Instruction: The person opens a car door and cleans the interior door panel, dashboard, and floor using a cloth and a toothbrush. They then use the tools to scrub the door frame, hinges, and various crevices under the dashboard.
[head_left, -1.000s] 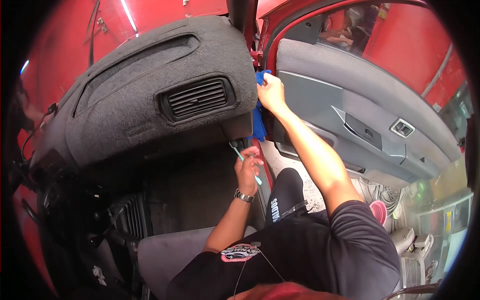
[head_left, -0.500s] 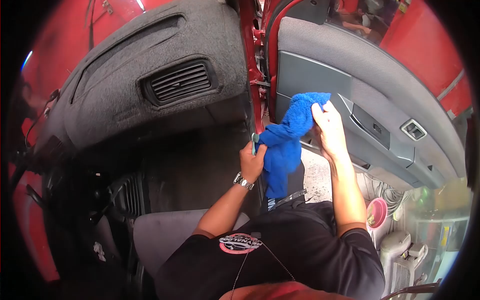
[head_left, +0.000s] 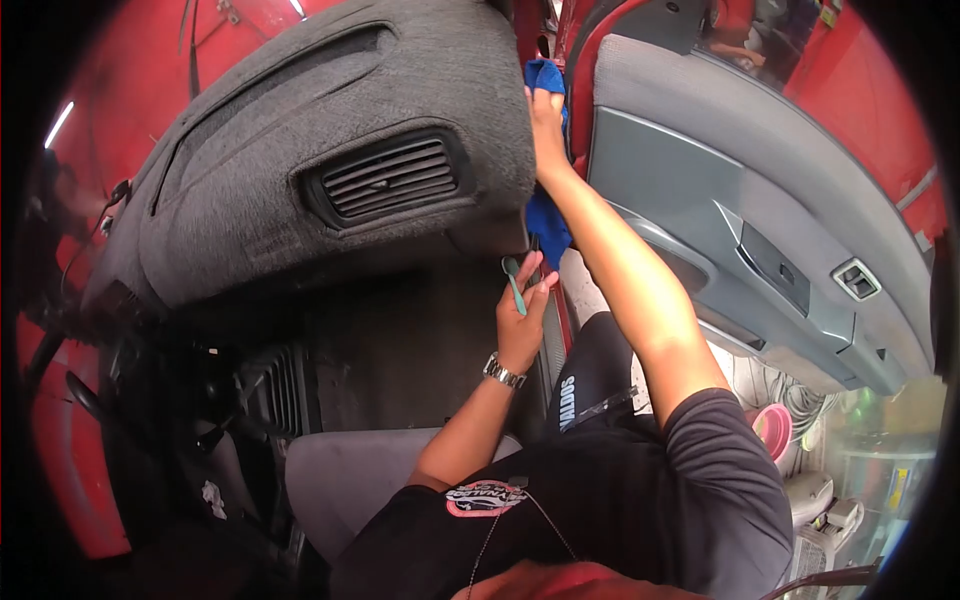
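My right hand (head_left: 548, 135) reaches up to the door jamb beside the dashboard, gripping a blue towel (head_left: 546, 218). Part of the cloth bunches above my fingers, and the rest hangs down behind my wrist. Lower down, by the door opening, my left hand (head_left: 522, 325) holds a slim green toothbrush (head_left: 516, 288) against the palm, its head pointing up. The fingertips of this hand come close to the towel's lower end. A grey fabric dashboard (head_left: 430, 75) with an air vent (head_left: 385, 180) lies to the left of both hands.
The open car door (head_left: 660, 165), with its grey panel, spans the right side. Below the dashboard are the dark floor (head_left: 400, 350) and a grey seat (head_left: 350, 470). A pink basin (head_left: 773, 430) and coiled hose (head_left: 795, 395) lie outside on the ground.
My right hand has carried the towel up and left from in front of the door panel to the door jamb. My left hand has let go of the towel and keeps the toothbrush.
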